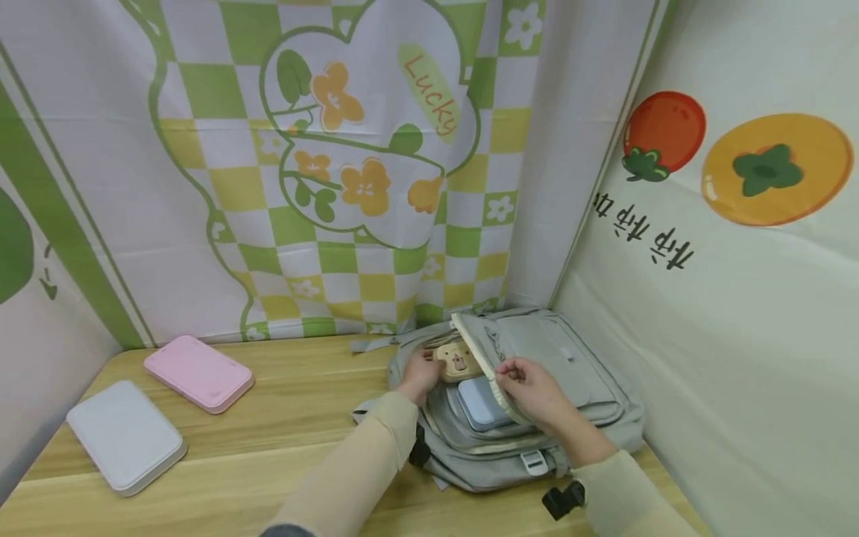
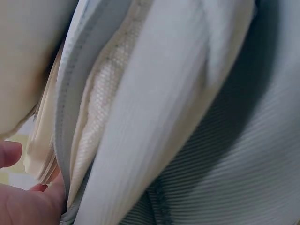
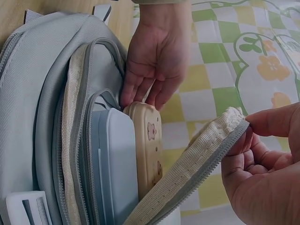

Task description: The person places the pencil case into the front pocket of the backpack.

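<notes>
A grey backpack (image 1: 584,350) lies on the table with its front pocket unzipped. Inside the pocket sits a beige case (image 1: 459,363) with a small bear print, beside a light blue case (image 1: 482,405). My left hand (image 1: 420,374) holds the beige case by its end; in the left wrist view the thumb (image 2: 9,153) and fingers lie on either side of it. With thumb and fingertips, my right hand (image 1: 537,388) pinches the zippered edge of the pocket flap (image 3: 197,168) and holds it away from the cases. The flap hides part of both cases in the head view.
On the left of the wooden table (image 1: 295,425) lie a pink case (image 1: 199,373) and a white case (image 1: 126,438). A patterned cloth (image 1: 362,268) hangs behind, and a printed cloth wall (image 1: 738,335) stands close to the backpack's right side.
</notes>
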`<state>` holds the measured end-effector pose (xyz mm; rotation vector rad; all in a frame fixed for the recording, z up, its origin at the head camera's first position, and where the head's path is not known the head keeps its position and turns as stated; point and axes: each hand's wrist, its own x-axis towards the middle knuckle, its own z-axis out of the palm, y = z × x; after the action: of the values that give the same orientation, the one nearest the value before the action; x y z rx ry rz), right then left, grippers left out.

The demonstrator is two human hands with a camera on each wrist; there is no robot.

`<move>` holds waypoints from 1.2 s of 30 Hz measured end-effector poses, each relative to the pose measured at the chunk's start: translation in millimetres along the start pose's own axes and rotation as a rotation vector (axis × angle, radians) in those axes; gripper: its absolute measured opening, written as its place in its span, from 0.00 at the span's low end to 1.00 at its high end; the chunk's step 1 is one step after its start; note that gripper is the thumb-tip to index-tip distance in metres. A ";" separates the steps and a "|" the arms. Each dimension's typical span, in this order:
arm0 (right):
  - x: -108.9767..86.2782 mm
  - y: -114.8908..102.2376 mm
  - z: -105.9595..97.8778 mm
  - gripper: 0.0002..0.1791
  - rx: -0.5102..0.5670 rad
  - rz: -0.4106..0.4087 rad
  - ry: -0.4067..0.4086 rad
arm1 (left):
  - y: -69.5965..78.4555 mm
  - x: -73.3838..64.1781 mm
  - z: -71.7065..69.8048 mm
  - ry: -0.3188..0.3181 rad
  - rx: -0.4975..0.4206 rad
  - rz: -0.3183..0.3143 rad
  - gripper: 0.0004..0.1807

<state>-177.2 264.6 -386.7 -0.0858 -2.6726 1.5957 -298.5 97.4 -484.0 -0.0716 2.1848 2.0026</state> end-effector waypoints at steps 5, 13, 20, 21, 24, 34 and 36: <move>1.2 0.5 -0.9 0.07 -0.001 -0.008 -0.001 | 4.1 -9.4 -9.2 -0.063 -0.013 -0.003 0.27; 3.6 8.8 -6.3 0.07 0.078 -0.004 -0.029 | 13.8 -28.2 -58.6 -0.083 0.004 0.032 0.27; -0.1 10.5 -15.1 0.07 0.104 -0.014 -0.050 | 10.3 -35.5 -119.3 -0.023 -0.051 0.009 0.28; -0.3 10.5 -15.8 0.08 0.106 -0.011 -0.053 | 8.5 -37.1 -128.5 -0.021 -0.052 0.006 0.28; -0.3 10.5 -16.7 0.08 0.104 -0.001 -0.058 | 5.4 -48.7 -154.9 -0.018 -0.047 -0.010 0.30; -0.5 9.7 -15.2 0.08 0.106 0.008 -0.061 | -6.8 -75.0 -232.9 0.063 -0.019 -0.082 0.35; -0.5 11.0 -15.0 0.07 0.110 0.008 -0.063 | -6.0 -80.5 -244.7 0.089 -0.035 -0.081 0.36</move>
<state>-175.6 283.0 -389.3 -0.0451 -2.6260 1.7739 -242.2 -152.6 -457.5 -0.2551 2.1620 2.0299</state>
